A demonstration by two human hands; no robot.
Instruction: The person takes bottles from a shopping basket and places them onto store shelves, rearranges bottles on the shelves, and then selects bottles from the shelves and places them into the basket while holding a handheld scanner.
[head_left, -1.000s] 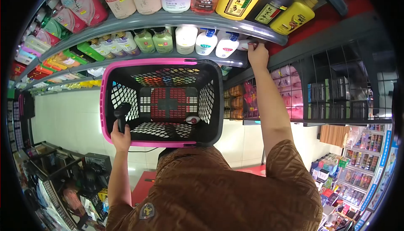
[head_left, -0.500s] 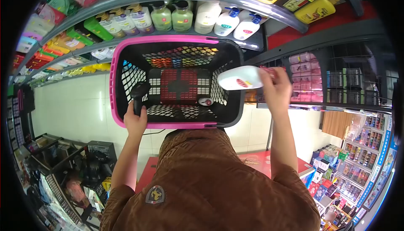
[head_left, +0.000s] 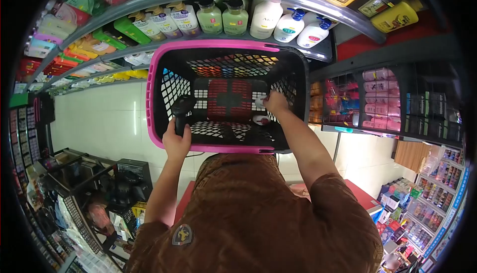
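Note:
A black shopping basket with a pink rim (head_left: pixel 213 149) is in front of me. My left hand (head_left: pixel 177 138) is closed around the handle of a black barcode scanner (head_left: pixel 183 107), held over the basket's left side. Down inside the basket, near its right wall, my right hand (head_left: pixel 277 102) grips a white bottle (head_left: pixel 259 102); most of the bottle is hidden by the fingers or seen end-on. Close below it in the basket stands another white bottle (head_left: pixel 261 120) with a red mark.
Beyond the basket, a curved shelf holds green pump bottles (head_left: pixel 235 18) and white pump bottles (head_left: pixel 289 26). Pink packs (head_left: pixel 381 99) sit behind wire mesh on the right. A red surface (head_left: pixel 358 197) lies below my right arm. Pale floor tiles (head_left: pixel 94 119) show at left.
My right hand has lowered the white bottle from above the basket's right rim down into the basket. The view has shifted, so the basket appears farther right. My left hand still holds the scanner.

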